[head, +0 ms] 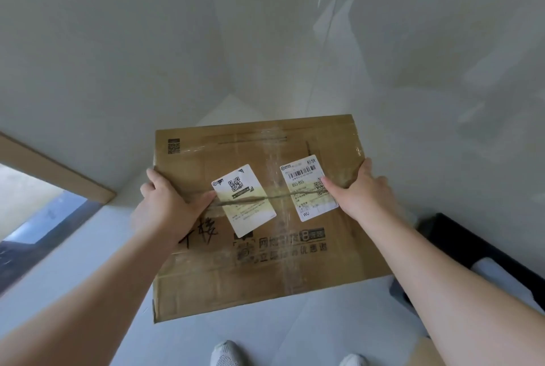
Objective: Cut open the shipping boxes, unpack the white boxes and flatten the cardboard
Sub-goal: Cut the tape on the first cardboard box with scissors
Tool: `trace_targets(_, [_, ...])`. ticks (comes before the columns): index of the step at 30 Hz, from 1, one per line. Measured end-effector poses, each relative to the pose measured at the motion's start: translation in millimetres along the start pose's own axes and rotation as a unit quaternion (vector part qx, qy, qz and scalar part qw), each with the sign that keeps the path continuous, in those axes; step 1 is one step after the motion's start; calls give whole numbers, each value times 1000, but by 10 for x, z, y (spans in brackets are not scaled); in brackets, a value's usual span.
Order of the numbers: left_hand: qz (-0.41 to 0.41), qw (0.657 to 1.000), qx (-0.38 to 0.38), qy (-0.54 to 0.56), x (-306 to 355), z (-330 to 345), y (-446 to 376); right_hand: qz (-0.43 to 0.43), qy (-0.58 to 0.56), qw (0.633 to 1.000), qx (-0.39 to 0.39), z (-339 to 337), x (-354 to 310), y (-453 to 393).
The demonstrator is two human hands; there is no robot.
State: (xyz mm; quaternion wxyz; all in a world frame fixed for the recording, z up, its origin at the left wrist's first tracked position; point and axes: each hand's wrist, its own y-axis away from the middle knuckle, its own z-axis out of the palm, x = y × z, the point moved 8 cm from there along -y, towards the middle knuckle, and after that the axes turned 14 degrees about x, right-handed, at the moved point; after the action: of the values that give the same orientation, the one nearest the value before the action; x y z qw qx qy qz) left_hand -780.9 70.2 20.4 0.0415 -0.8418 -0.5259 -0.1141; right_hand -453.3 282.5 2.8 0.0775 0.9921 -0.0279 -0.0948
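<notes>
The flattened cardboard [265, 218] is held up in front of the body, above the pale floor [73, 262] and the white shoes [225, 354], with its labelled face turned toward the camera. A torn slit runs across the middle of the sheet, through the left label [243, 200] and the right label [308, 187]. The sheet is judged likely to buckle or fold along that slit, since both grips sit just at its level and the lower half hangs unsupported. A slip could also be caused by the glossy tape [277, 165] under the thumbs. If the sheet is dropped toward the corner, the dark object [472, 250] at the right could be struck.

The left hand [168, 206] is closed over the left edge, its thumb laid across the front toward the left label, the fingers wrapped behind. The right hand [358, 191] is closed over the right edge likewise, its thumb touching the right label. Both forearms are stretched forward and slightly inward.
</notes>
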Motion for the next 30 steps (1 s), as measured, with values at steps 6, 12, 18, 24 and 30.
trace_targets(6, [-42,999,11,-22,-338,637,48,-62,19,998,1,692,-118,-125])
trace_targets(12, [-43,999,10,-14,-681,1454,-88,-77,34,996,7,1582,-102,-192])
trace_targets(18, [-43,999,14,-29,-1087,2121,-238,-94,33,995,9,2426,-154,-149])
trace_targets(24, [-45,998,26,-35,-1302,2430,-376,-109,39,993,29,2795,-240,-112])
trace_targets(30, [-58,998,11,-17,-1410,2608,-445,-144,80,986,39,2868,-318,-168])
